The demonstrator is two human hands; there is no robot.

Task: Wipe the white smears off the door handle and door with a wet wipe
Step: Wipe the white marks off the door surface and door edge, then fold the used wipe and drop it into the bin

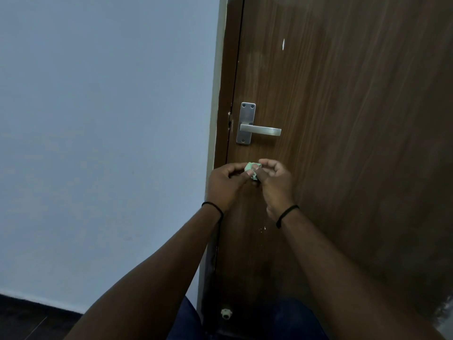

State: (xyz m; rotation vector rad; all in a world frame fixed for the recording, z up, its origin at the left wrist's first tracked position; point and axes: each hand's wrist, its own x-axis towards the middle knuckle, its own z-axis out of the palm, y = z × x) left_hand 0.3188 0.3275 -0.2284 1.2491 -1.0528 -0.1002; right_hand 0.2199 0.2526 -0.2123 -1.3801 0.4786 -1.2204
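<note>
Facing the brown door (343, 119), I stand close so its marks are within reach. Its metal handle (259, 131) sits just above my hands. My left hand (226, 182) and right hand (275, 182) both pinch the crumpled green wipe (252, 168), fingers curled, seemingly bunching it for rubbing. A white smear (283, 44) waits higher up.

A crumpled green wipe (252, 171) sits largely hidden between the fingers (266, 163) of both hands. Above the fingers, the door (355, 119) runs past the frame's top and right edges, its far side blurred.
</note>
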